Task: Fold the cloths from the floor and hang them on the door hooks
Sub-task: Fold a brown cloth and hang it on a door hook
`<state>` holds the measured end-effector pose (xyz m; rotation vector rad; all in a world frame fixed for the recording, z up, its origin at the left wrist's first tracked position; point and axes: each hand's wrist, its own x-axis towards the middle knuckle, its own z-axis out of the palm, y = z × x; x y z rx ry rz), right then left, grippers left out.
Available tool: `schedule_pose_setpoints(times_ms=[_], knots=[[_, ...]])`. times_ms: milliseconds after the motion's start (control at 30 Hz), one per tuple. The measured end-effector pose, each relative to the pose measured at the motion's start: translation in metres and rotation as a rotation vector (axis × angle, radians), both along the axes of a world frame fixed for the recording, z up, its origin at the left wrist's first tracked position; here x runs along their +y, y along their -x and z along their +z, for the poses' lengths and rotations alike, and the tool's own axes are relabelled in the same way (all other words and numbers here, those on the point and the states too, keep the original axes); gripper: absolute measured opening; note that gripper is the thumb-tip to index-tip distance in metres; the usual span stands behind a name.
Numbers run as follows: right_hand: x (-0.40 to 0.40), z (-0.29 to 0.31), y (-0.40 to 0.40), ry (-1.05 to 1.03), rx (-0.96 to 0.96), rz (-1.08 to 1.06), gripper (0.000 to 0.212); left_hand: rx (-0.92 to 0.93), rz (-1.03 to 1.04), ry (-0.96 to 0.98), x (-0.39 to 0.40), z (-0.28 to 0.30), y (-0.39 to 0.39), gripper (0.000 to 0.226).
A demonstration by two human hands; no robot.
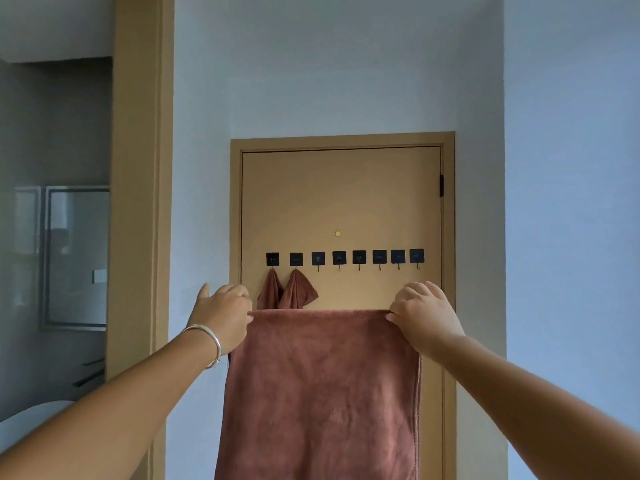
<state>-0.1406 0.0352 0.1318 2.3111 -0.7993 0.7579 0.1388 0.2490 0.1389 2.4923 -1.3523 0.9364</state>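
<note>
A large reddish-brown cloth (322, 393) hangs stretched flat in front of me, below the hooks. My left hand (221, 315) pinches its top left corner and my right hand (422, 313) pinches its top right corner. Behind it stands a tan door (341, 199) with a row of several black square hooks (346, 258) across it. Two small reddish-brown cloths (287, 291) hang bunched from the two leftmost hooks, just above the stretched cloth's top edge. The other hooks are bare.
A tan door frame post (138, 188) runs down the left. Beyond it lies a grey room with a glass panel (76, 258). Pale blue walls (568, 202) flank the door on both sides. A white curved object (31, 420) shows at the lower left.
</note>
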Motion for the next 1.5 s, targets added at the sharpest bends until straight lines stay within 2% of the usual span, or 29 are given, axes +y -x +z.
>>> schedule_pose_setpoints(times_ms=[300, 533, 767, 933, 1067, 1233, 1300, 1400, 1500], knots=[[-0.136, 0.014, -0.068, -0.004, -0.037, 0.015, 0.033, -0.002, -0.012, 0.045, -0.13, 0.012, -0.062, 0.017], [-0.217, -0.005, -0.136, -0.04, -0.008, 0.011, 0.032, -0.019, -0.008, 0.008, -0.206, -0.005, -0.128, 0.018], [-0.291, -0.017, -0.222, -0.03, -0.018, 0.003, 0.032, -0.06, -0.058, 0.047, -0.29, -0.007, -0.222, 0.015], [-0.344, 0.002, -0.295, 0.001, -0.057, -0.014, 0.032, -0.089, -0.101, 0.092, -0.351, 0.006, -0.301, 0.015], [-0.383, 0.01, -0.348, 0.006, -0.066, -0.051, 0.031, -0.013, -0.135, 0.097, -0.396, 0.015, -0.357, 0.021], [-0.424, 0.006, -0.396, -0.01, -0.104, -0.086, 0.032, 0.026, -0.228, 0.161, -0.445, 0.005, -0.408, 0.018], [-0.441, 0.006, -0.411, 0.001, -0.113, -0.083, 0.032, -0.016, -0.247, 0.164, -0.465, 0.001, -0.42, 0.029], [-0.464, 0.01, -0.43, 0.002, -0.111, -0.083, 0.033, -0.164, -0.332, 0.055, -0.49, 0.002, -0.429, 0.051], [-0.485, 0.016, -0.444, -0.07, -0.11, -0.085, 0.029, -0.336, -0.359, -0.077, -0.511, 0.005, -0.437, 0.05]])
